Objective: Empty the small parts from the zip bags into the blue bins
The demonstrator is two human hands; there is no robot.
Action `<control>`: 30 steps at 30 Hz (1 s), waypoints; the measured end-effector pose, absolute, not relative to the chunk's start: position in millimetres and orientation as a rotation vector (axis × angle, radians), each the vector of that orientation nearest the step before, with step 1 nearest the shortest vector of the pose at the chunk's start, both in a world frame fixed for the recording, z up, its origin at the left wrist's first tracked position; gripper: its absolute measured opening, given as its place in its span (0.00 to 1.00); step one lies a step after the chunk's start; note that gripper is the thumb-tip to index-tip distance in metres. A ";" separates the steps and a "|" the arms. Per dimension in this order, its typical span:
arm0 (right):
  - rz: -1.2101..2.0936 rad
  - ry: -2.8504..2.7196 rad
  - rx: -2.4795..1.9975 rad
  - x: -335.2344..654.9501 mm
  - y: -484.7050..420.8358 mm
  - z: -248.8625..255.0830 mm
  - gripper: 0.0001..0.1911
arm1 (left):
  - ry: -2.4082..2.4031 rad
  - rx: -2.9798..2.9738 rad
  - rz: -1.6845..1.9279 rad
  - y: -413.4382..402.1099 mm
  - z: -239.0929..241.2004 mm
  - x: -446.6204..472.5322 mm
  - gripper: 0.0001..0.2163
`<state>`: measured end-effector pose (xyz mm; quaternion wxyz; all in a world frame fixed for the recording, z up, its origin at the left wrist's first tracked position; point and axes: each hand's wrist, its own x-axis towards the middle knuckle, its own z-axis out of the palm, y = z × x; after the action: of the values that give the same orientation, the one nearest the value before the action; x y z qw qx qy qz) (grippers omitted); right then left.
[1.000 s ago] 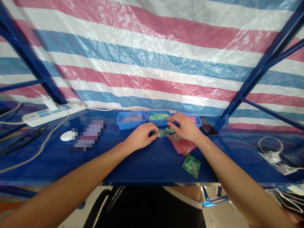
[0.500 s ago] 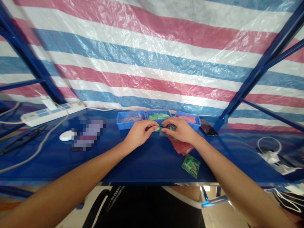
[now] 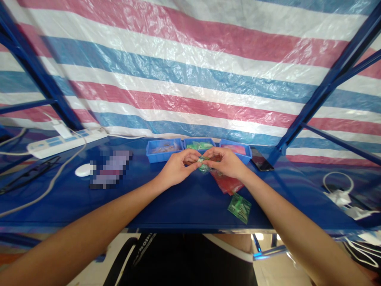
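Between my hands is a small green plastic bag [image 3: 204, 167], held just in front of the blue bins. My left hand [image 3: 182, 166] pinches its left side with thumb and fingers. My right hand [image 3: 225, 162] grips the right side, its fingertips partly covering the bag. Under my right hand lies a red plastic bag [image 3: 228, 183], partly hidden. Closer to the table's front edge rests another green bag [image 3: 239, 208] with thin, pale pieces in it. The contents of the held bag are too small to make out.
Three blue bins stand behind my hands: the left bin [image 3: 151, 157] with small pieces, the middle bin [image 3: 186, 142] with green bags, the right bin [image 3: 247, 158] with red ones. A dark phone [image 3: 262, 159] lies right; a power strip [image 3: 44, 147], glasses and a white mouse [image 3: 84, 170] lie left.
My hands have come closer together. The green bag now shows more between them, bunched and slightly lower, and my left fingers have shifted right onto it.
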<state>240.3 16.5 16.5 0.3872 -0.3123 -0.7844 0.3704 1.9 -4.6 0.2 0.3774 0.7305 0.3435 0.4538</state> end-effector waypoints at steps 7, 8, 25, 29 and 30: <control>0.982 -2.023 -0.786 239.5 12.1 18.2 0.19 | 0.826 1.765 1.141 -2.1 -1.1 0.6 0.21; 0.990 -2.036 -0.785 239.6 11.8 18.1 0.18 | 0.820 1.758 1.134 -2.1 -1.1 0.4 0.21; 1.080 -1.941 -0.718 234.5 15.2 13.6 0.18 | 0.898 1.905 1.195 1.0 -8.3 -2.1 0.20; 1.061 -1.959 -0.690 233.4 14.1 13.2 0.16 | 0.919 1.978 1.176 -5.0 -4.3 -0.4 0.19; 1.063 -1.961 -0.685 233.2 13.5 13.2 0.16 | 0.915 1.982 1.178 -5.9 -3.3 -0.1 0.19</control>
<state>233.2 13.5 13.2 0.3933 -0.2698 -0.7727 0.4188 -0.1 -5.9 -3.3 0.3244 0.7558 0.3490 0.4491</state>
